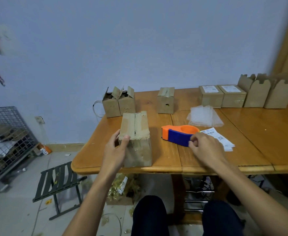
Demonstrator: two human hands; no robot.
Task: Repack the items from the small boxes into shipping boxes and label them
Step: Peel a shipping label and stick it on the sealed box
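Dark-trousered knees point(150, 215) sit nearest, under the table point(259, 133) edge. On its near left corner stands the cardboard box point(136, 138) being worked on, upright, flaps closed and old tape along the top seam. The left hand point(116, 149) grips its left side, thumb hooked over the top edge and fingers curled round the wall. Just beside it, the right hand point(206, 147) pinches the near end of the blue and orange tape dispenser point(179, 135) with curled fingers; whether a tape end sits between them I cannot tell.

This looks like sealing. It should go best with the box held firmly, the tape started low on one wall, drawn straight along the seam and pressed flat before cutting.

Counted outward:
- one dispenser
- one stack of labels point(223, 140)
- one pile of bubble bags point(204, 116)
- two open boxes point(118, 103) at the back left
- one closed box point(165, 101)
- two labelled boxes point(211, 97)
- at least three tabbed boxes point(257, 94) far right
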